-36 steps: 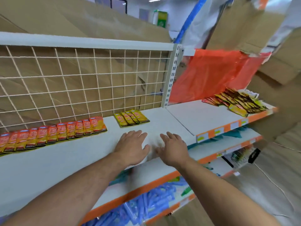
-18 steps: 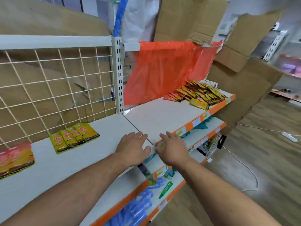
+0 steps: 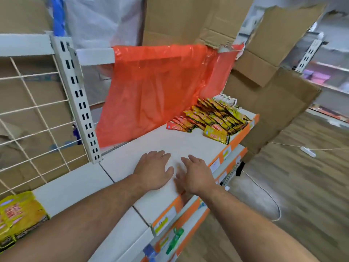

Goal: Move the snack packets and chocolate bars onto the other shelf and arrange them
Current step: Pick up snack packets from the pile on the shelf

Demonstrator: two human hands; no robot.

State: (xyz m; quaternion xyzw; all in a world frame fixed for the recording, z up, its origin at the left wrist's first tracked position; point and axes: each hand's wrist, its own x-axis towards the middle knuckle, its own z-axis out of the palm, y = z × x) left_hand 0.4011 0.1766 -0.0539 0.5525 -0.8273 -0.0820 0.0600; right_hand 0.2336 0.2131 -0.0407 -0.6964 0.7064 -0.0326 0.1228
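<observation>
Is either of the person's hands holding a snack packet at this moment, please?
No: the left hand and right hand are both spread open and empty, while the snack packets lie apart at the shelf's far end.

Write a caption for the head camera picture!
Left hand and right hand, open, above a white shelf; snack packets piled at its far end.

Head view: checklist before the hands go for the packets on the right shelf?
1. The left hand holds nothing, fingers straight: ok.
2. The right hand holds nothing: ok.
3. The packets are in view, heaped at the far end of the shelf: ok.
4. Bare shelf between hands and packets: ok.
5. Hands at the packets: not ok, short of them.
6. Chocolate bars among them: cannot tell.
</observation>
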